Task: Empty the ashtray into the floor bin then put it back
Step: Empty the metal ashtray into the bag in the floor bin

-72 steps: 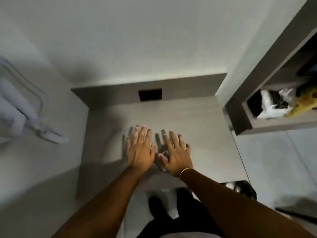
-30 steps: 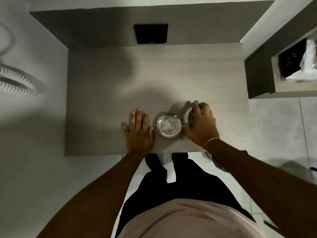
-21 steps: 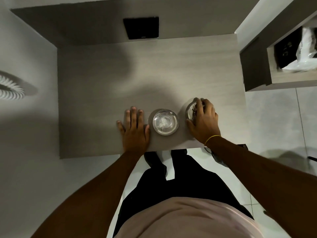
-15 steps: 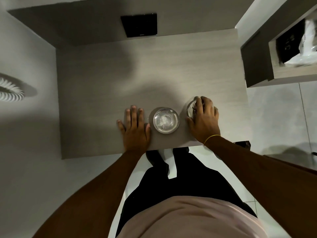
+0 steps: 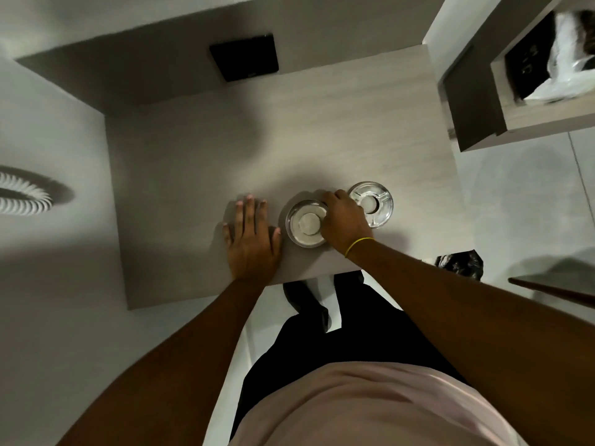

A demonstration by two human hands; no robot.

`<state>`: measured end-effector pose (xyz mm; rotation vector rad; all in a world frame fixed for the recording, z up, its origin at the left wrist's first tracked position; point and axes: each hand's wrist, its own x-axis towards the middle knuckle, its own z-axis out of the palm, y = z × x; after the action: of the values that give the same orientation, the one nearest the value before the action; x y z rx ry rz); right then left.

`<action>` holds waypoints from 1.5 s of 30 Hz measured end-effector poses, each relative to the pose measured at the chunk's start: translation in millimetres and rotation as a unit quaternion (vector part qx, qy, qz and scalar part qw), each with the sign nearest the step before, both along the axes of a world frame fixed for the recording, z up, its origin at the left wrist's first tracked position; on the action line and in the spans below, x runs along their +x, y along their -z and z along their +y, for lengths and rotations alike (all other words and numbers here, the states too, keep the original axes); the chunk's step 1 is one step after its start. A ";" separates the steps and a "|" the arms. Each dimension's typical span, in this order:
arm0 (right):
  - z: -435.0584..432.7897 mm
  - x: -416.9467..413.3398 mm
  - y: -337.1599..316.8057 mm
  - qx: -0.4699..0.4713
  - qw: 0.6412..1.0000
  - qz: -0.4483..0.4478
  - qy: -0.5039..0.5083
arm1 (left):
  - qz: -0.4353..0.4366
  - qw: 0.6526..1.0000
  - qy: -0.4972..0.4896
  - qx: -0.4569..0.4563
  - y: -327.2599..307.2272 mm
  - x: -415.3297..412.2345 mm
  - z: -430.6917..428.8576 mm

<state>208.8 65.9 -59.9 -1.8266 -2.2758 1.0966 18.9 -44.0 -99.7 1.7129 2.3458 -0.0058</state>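
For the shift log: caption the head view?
Right hand reaching onto the metal ashtray beside a glass dish; left hand flat on table.

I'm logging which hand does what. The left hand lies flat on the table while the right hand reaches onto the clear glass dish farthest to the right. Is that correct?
Not quite. In the head view the right hand is on the metal bowl in the middle, not on the clear glass dish, which sits untouched beyond it to the right. The left hand does lie flat on the table.
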 end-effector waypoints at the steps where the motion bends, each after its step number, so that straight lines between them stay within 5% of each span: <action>1: 3.5 4.1 -1.7 -0.002 1.000 0.012 0.023 | -0.001 1.000 0.006 0.003 -5.0 0.0 9.3; 5: 18.8 44.1 -12.3 0.023 0.985 0.082 0.151 | 0.015 0.996 0.071 0.042 -29.3 15.9 60.1; 10: 25.3 146.6 -22.4 0.067 0.922 0.148 0.351 | -0.005 0.976 0.209 0.057 -52.1 103.7 138.6; 17: -24.3 318.1 -3.0 0.125 0.799 0.129 0.574 | -0.075 0.899 0.429 0.052 -42.0 311.2 161.8; 20: -54.8 370.3 22.6 0.136 0.779 0.094 0.605 | -0.149 0.859 0.489 0.037 -20.1 389.3 132.8; 25: -94.7 422.2 104.7 0.150 0.813 0.022 0.563 | -0.214 0.814 0.539 -0.038 64.6 456.0 61.5; 33: -89.4 447.8 264.4 0.163 0.923 -0.146 0.316 | -0.124 0.859 0.490 -0.089 240.8 425.6 28.5; 45: -76.7 437.7 358.1 0.129 0.950 -0.239 0.156 | -0.092 0.858 0.494 -0.108 307.8 374.5 10.4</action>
<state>646.5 -10.8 -417.9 -2.4153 -2.0854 0.3142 393.4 -33.6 -407.5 2.4271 1.0631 -0.2528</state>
